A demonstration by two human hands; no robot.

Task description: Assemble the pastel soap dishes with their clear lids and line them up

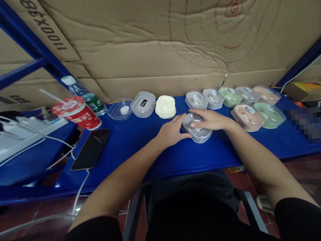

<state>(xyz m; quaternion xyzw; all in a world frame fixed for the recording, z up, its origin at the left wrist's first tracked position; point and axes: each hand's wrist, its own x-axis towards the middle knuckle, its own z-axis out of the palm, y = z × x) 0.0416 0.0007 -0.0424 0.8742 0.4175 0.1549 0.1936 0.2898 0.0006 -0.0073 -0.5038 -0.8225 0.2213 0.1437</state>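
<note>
A grey plastic food box with a clear lid and a round label (198,131) sits on the blue table in front of me. My left hand (173,131) cups its left side, fingers at the far edge and thumb near the front. From the right, my right hand (212,120) grips the same box, its thumb lying on the lid by the label and its fingers over the far rim. To the left of the hands are a stack of cream plastic pieces (165,106), a grey piece with an oval slot (144,103) and a clear shallow piece (117,110).
Several lidded boxes, including a pink one (247,117) and a green one (271,114), stand on the right. A red paper cup (81,116), a water bottle (90,99) and a phone (90,149) with a cable are left. Cardboard (139,34) walls the back.
</note>
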